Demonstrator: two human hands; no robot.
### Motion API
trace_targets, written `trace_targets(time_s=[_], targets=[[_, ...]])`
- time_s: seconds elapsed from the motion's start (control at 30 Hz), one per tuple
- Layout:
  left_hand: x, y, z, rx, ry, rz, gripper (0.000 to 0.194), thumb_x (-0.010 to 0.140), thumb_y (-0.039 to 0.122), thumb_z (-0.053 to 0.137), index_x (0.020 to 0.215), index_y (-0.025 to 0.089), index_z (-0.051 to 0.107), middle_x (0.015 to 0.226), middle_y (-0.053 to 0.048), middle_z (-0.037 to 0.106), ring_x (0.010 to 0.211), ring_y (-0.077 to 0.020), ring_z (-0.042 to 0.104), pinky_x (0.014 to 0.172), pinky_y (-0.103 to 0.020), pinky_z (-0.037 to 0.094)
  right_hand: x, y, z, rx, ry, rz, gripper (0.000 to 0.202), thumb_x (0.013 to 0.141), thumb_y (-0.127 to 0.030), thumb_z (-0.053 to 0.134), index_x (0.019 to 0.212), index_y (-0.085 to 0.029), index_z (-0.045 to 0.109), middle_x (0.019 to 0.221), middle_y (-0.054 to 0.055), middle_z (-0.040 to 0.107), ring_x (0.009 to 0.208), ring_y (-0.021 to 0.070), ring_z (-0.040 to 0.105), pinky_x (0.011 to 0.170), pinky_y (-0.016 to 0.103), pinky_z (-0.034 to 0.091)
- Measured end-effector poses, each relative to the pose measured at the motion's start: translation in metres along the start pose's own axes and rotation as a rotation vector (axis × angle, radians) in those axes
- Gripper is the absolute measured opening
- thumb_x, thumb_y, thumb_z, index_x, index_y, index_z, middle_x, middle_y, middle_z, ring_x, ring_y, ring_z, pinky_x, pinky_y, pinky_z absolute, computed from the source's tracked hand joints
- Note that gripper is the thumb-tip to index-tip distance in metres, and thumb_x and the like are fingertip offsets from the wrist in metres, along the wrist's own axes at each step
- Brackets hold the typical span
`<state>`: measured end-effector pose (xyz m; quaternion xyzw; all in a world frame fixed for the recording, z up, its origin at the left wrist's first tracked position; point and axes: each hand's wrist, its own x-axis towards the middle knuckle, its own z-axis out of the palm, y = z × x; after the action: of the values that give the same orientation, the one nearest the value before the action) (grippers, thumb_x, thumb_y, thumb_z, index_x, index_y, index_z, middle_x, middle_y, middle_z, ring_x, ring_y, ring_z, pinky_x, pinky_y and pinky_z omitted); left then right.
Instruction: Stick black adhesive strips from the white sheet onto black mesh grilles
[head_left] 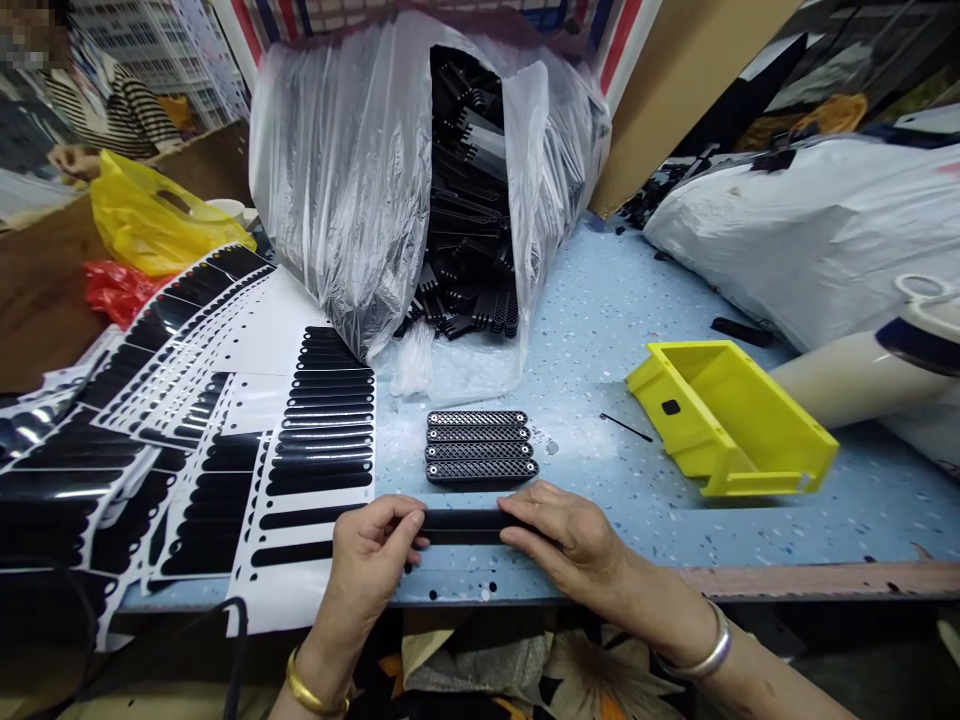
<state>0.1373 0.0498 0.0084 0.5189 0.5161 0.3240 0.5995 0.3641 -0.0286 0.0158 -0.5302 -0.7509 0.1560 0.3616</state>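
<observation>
Near the table's front edge, a long narrow black piece (463,526) stretches between my hands. My left hand (377,548) pinches its left end between thumb and fingers. The right end is in my right hand (566,532), with thumb below and fingers along the top. Just beyond it lie several black mesh-patterned bars (480,450), side by side in a neat block, a small round fitting at each end. Left of them, a white sheet (352,505) carries rows of glossy black strip stickers, with bare spaces lower down. My left hand covers part of its right edge.
A clear plastic bag (345,180) full of black toothed parts (472,230) stands behind. More sticker sheets (82,500) overlap at left, near a yellow bag (161,215). At right are a yellow bin (750,420), a thin black stick (626,427) and a large white bag (817,230). A person (112,100) is at far left.
</observation>
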Motion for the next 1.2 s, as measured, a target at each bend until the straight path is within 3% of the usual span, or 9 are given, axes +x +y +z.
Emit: trace_targets(time_s=[0.1, 0.23, 0.5, 0.6, 0.73, 0.9, 1.03, 1.2], targets=[[0.000, -0.001, 0.000, 0.010, 0.010, -0.007, 0.029, 0.064, 0.040, 0.071, 0.067, 0.011, 0.070, 0.074, -0.008, 0.071, 0.050, -0.0128, 0.065, 0.044, -0.018, 0.051, -0.010, 0.001, -0.018, -0.062, 0.154, 0.062, 0.020, 0.093, -0.023, 0.060, 0.109, -0.016, 0.068, 0.095, 0.008, 0.072, 0.085, 0.0170, 0.069, 0.075, 0.027, 0.058], [0.000, -0.004, 0.000, 0.039, 0.005, -0.029, 0.031, 0.064, 0.042, 0.070, 0.071, 0.012, 0.070, 0.063, -0.005, 0.067, 0.052, -0.0144, 0.066, 0.044, -0.018, 0.050, -0.027, 0.001, -0.033, -0.153, 0.294, 0.208, 0.007, 0.087, -0.020, 0.065, 0.091, -0.017, 0.070, 0.078, 0.004, 0.071, 0.066, 0.0139, 0.068, 0.058, 0.021, 0.056], [0.002, -0.012, 0.000, 0.078, -0.003, 0.014, 0.036, 0.065, 0.046, 0.069, 0.077, 0.012, 0.070, 0.059, -0.003, 0.063, 0.054, -0.0145, 0.063, 0.045, -0.019, 0.048, -0.020, -0.003, 0.010, -0.016, 0.314, 0.261, 0.021, 0.086, -0.035, 0.066, 0.093, -0.015, 0.071, 0.066, 0.003, 0.063, 0.054, 0.0121, 0.060, 0.051, 0.022, 0.050], [0.004, -0.020, 0.000, 0.143, 0.007, 0.100, 0.039, 0.065, 0.045, 0.072, 0.085, 0.012, 0.072, 0.058, -0.002, 0.061, 0.051, -0.0118, 0.056, 0.044, -0.019, 0.046, -0.010, 0.004, 0.015, -0.049, 0.247, 0.307, 0.028, 0.087, -0.041, 0.062, 0.078, -0.016, 0.071, 0.060, 0.002, 0.060, 0.050, 0.0111, 0.055, 0.047, 0.022, 0.043], [0.007, -0.025, 0.000, 0.215, -0.014, 0.171, 0.035, 0.068, 0.044, 0.069, 0.081, 0.012, 0.074, 0.059, -0.003, 0.060, 0.049, -0.0099, 0.049, 0.043, -0.019, 0.042, -0.003, 0.013, 0.017, -0.103, 0.144, 0.358, 0.046, 0.089, -0.045, 0.054, 0.054, -0.017, 0.053, 0.050, 0.001, 0.054, 0.048, 0.0102, 0.049, 0.048, 0.023, 0.034], [0.007, -0.022, -0.001, 0.226, -0.039, 0.158, 0.036, 0.066, 0.046, 0.067, 0.079, 0.012, 0.074, 0.055, -0.002, 0.057, 0.049, -0.0100, 0.047, 0.046, -0.020, 0.041, -0.006, 0.023, 0.022, -0.173, 0.174, 0.346, 0.053, 0.094, -0.045, 0.043, 0.049, -0.018, 0.036, 0.046, -0.001, 0.044, 0.045, 0.0093, 0.040, 0.049, 0.025, 0.028], [0.003, -0.012, 0.001, 0.247, -0.073, 0.181, 0.032, 0.065, 0.042, 0.068, 0.075, 0.012, 0.073, 0.054, -0.001, 0.055, 0.048, -0.0083, 0.043, 0.048, -0.020, 0.037, -0.007, 0.017, 0.022, -0.186, 0.193, 0.330, 0.048, 0.099, -0.041, 0.039, 0.058, -0.017, 0.050, 0.056, 0.002, 0.052, 0.054, 0.0121, 0.049, 0.057, 0.026, 0.035], [-0.002, -0.003, 0.003, 0.301, -0.130, 0.239, 0.026, 0.066, 0.038, 0.066, 0.073, 0.013, 0.074, 0.059, -0.002, 0.060, 0.050, -0.0075, 0.042, 0.051, -0.019, 0.036, 0.000, 0.001, 0.035, -0.246, 0.192, 0.228, 0.043, 0.085, -0.053, 0.064, 0.063, -0.016, 0.059, 0.066, 0.005, 0.059, 0.066, 0.0167, 0.055, 0.062, 0.027, 0.038]])
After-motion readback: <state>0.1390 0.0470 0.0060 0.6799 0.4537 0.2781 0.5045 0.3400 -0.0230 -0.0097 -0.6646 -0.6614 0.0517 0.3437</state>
